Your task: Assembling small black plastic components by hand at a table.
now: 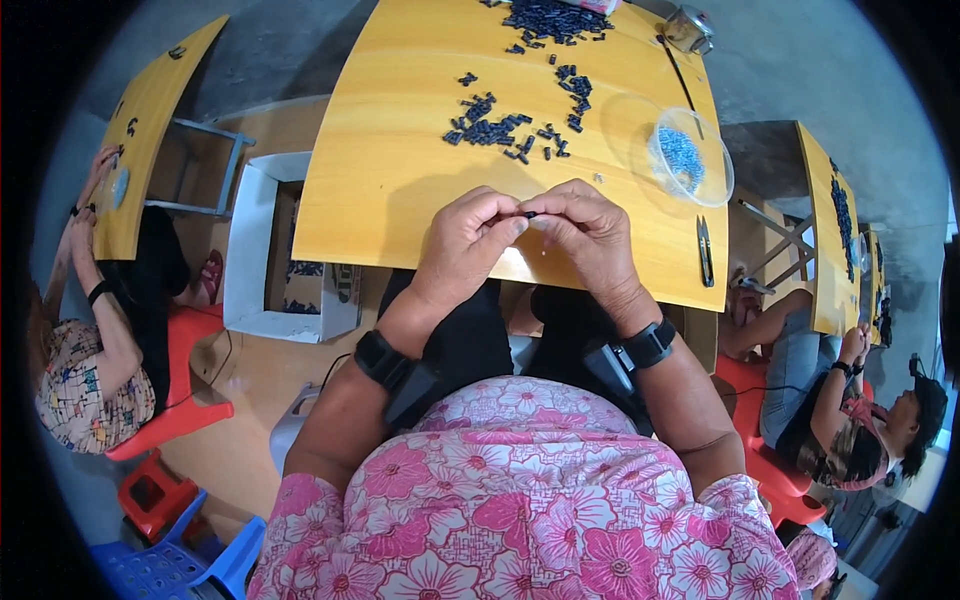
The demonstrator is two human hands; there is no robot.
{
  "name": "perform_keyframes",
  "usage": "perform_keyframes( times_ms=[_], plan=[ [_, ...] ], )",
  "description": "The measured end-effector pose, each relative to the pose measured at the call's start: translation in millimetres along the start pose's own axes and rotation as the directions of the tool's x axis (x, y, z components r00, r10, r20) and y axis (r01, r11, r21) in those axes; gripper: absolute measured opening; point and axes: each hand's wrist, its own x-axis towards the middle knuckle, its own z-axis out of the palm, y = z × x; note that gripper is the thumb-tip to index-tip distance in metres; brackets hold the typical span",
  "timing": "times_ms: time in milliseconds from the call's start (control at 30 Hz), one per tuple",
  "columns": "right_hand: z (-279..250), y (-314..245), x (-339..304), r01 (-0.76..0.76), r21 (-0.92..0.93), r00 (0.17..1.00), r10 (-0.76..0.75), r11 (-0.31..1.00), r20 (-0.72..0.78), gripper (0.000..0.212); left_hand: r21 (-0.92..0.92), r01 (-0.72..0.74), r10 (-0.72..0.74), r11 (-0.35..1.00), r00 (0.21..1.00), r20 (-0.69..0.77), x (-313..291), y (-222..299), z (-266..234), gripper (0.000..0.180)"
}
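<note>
Both my hands meet above the near edge of the yellow table [380,190]. My left hand [470,238] pinches a small black piece [530,214] between thumb and forefinger. From the other side my right hand [590,232] grips the same piece, its fingertips almost touching the left ones. The piece is mostly hidden by the fingers. It looks like the small dark cylindrical parts [485,128] lying loose on the table beyond my hands. To the right stands a clear round bowl [722,185] with small blue pieces [680,158] in it.
Black thread snips [705,250] lie at the table's right edge. A larger heap of dark parts [560,18], a thin black rod [680,75] and a metal cup [690,30] are farther back. A white carton [250,260] stands left. People sit at tables on both sides.
</note>
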Motion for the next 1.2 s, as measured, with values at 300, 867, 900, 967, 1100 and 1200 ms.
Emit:
perform_keyframes(
  times_ms=[300,867,900,967,1100,1200],
  plan=[
    [4,-8,-9,0.124,-0.112,0.992,-0.122,0.986,0.019,0.021,-0.182,0.173,-0.157,0.968,0.983,0.096,-2,0,-8,0.008],
    [-56,17,12,-0.285,-0.547,0.911,0.045,0.788,-0.41,0.012,-0.049,0.096,-0.089,0.994,0.988,0.129,-3,2,-7,0.006],
    [-57,19,14,-0.276,-0.563,0.92,0.045,0.779,-0.388,0.014,-0.051,0.094,-0.087,0.994,0.988,0.129,-3,2,-6,0.006],
    [-56,20,17,-0.292,-0.576,0.922,0.064,0.763,-0.382,0.014,-0.054,0.095,-0.087,0.994,0.988,0.125,-2,1,-6,0.006],
    [-53,18,21,-0.305,-0.614,0.924,0.071,0.728,-0.376,0.015,-0.035,0.087,-0.082,0.996,0.989,0.122,-2,3,-6,0.006],
    [-53,20,21,-0.312,-0.622,0.922,0.071,0.718,-0.38,0.015,-0.023,0.08,-0.077,0.997,0.99,0.118,-2,3,-6,0.006]
  ],
)
